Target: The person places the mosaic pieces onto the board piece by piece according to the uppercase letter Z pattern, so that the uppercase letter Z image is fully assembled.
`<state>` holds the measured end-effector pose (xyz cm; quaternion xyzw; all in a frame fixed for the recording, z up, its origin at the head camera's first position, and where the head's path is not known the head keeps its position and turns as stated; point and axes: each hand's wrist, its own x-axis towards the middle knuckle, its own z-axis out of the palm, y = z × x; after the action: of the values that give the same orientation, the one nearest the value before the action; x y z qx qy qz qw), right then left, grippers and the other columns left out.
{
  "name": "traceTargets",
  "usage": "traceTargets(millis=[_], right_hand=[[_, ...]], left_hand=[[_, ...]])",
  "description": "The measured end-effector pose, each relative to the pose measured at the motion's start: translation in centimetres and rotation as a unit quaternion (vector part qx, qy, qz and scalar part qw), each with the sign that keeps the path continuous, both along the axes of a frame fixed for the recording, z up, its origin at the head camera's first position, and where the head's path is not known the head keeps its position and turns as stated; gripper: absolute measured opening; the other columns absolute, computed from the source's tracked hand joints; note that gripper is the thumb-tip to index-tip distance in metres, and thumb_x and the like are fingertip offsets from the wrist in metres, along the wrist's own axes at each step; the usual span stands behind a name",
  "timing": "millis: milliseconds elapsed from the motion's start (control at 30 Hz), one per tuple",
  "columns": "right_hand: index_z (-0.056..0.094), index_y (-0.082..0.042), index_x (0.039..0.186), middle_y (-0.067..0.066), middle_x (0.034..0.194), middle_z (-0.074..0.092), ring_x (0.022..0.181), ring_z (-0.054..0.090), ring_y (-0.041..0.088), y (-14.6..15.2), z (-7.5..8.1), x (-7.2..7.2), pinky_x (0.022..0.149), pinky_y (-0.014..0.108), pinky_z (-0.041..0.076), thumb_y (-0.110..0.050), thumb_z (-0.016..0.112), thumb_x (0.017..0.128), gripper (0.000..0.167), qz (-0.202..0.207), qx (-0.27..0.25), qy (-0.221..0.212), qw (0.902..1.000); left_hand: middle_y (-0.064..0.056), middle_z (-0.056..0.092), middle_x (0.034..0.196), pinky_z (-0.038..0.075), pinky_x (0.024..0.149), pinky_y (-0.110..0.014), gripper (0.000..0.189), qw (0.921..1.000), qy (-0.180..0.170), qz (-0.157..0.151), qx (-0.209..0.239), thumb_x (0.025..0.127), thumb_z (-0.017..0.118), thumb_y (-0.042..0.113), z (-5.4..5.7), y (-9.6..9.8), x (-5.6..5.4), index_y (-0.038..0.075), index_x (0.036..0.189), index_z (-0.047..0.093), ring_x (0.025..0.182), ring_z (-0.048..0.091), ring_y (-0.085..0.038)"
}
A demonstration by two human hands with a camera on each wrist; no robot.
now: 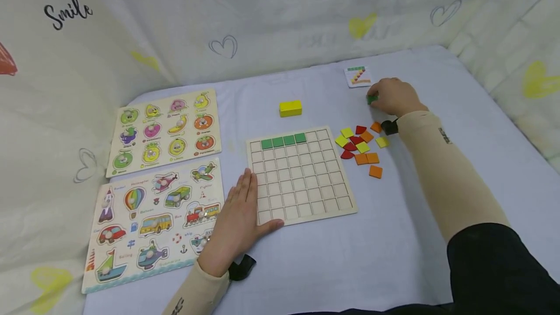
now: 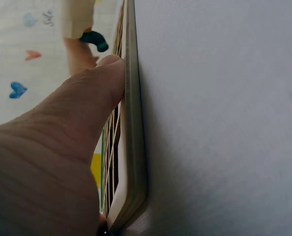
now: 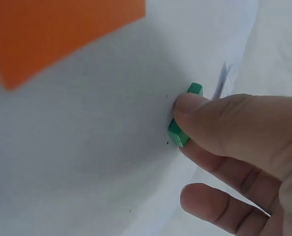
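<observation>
My left hand [image 1: 238, 218] lies flat with straight fingers along the left edge of a wooden grid board [image 1: 302, 179], its thumb on the near edge. In the left wrist view that thumb [image 2: 94, 88] touches the board's rim [image 2: 133, 123]. Several green square tiles [image 1: 283, 141] sit in a row in the board's top cells. Beyond the loose tiles, my right hand [image 1: 397, 97] pinches a green square tile [image 3: 179, 132] between thumb and fingers, close to the tabletop. Just past it lies a small pattern card [image 1: 358, 77] showing a coloured figure.
Orange, yellow and red tiles [image 1: 360, 159] lie scattered right of the board. A yellow block [image 1: 290, 108] stands behind it. On the left are a fruit puzzle board [image 1: 166, 162] and a vehicle puzzle board [image 1: 144, 252]. A printed curtain [image 1: 262, 18] hangs behind the table.
</observation>
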<state>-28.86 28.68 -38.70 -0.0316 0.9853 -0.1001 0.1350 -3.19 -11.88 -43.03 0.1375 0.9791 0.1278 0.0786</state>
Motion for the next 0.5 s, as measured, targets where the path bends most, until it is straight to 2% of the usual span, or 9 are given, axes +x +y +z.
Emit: traceTargets(millis=[233, 400, 500], right_hand=[[0.067, -0.002, 0.133, 0.026, 0.139, 0.063, 0.120, 0.054, 0.043, -0.3, -0.4, 0.7, 0.107, 0.065, 0.045, -0.016, 0.060, 0.100, 0.037, 0.010, -0.011, -0.004, 0.9999], [0.069, -0.001, 0.132, 0.022, 0.135, 0.068, 0.125, 0.056, 0.042, -2.0, 0.0, 1.8, 0.110, 0.062, 0.044, -0.017, 0.064, 0.098, 0.038, 0.061, -0.040, 0.008, 0.9973], [0.070, -0.002, 0.132, 0.022, 0.137, 0.067, 0.129, 0.055, 0.041, -3.7, 0.4, 2.7, 0.114, 0.060, 0.043, -0.017, 0.064, 0.098, 0.038, 0.090, -0.055, 0.009, 0.9943]], left_hand=[[-0.020, 0.010, 0.175, 0.026, 0.130, -0.053, 0.126, 0.9999, -0.011, -0.001, -0.002, 0.083, 0.067, 0.078, -0.3, 0.1, 0.2, -0.003, 0.164, 0.015, 0.163, 0.015, -0.034], [-0.021, 0.009, 0.175, 0.026, 0.130, -0.053, 0.126, 0.9999, -0.007, -0.005, -0.008, 0.084, 0.066, 0.079, -0.3, 0.0, 0.0, -0.003, 0.164, 0.014, 0.163, 0.015, -0.035], [-0.020, 0.008, 0.175, 0.026, 0.130, -0.053, 0.125, 0.9999, -0.006, -0.005, -0.010, 0.085, 0.065, 0.079, -0.3, -0.1, -0.1, -0.003, 0.165, 0.013, 0.163, 0.014, -0.034]])
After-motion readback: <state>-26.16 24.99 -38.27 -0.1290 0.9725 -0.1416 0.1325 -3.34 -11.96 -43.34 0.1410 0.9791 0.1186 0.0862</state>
